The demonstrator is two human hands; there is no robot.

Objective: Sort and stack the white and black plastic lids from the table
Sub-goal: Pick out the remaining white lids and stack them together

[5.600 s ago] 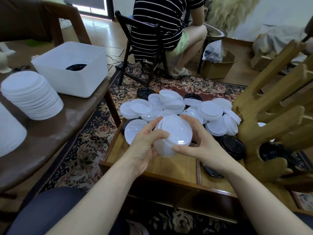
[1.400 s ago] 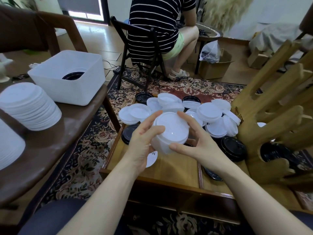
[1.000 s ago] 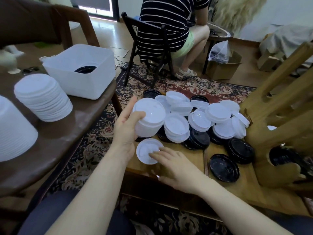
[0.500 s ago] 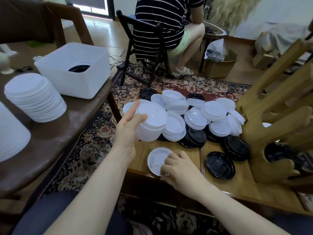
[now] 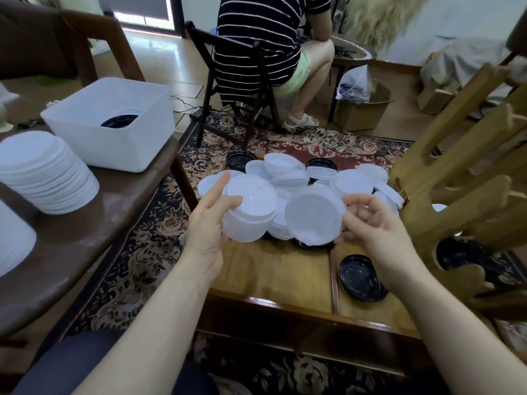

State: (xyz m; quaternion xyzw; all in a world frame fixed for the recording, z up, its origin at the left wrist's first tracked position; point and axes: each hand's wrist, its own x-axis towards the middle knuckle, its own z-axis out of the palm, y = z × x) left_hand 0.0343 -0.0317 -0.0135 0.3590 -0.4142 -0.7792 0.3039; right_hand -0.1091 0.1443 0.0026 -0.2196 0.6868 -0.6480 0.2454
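Sitting low in front of me, the wooden table (image 5: 273,277) carries the whole job: a loose heap of white lids (image 5: 288,173) at its far side with black lids (image 5: 361,276) poking out around and under it, one black one lying alone near the front right. Off to the left a darker side table (image 5: 122,201) has a white bin (image 5: 114,124) with something black in it, just behind a tall finished stack of white lids (image 5: 45,172).

Left hand (image 5: 208,220) is wrapped around a small stack of white lids (image 5: 249,213), thumb on the top rim, fingers curled round the side. Right hand (image 5: 373,226) pinches a single white lid (image 5: 313,216) by its edge, tilted up on its rim facing me, just beside the stack and not yet on it.

Best way to do this bit, I reckon: tip that lid flat, same way up as the rest, line the rims up and let it drop square. Keep the left thumb out of the way or it'll sit crooked. These thin lids probably nest tight, so a light press should seat it.
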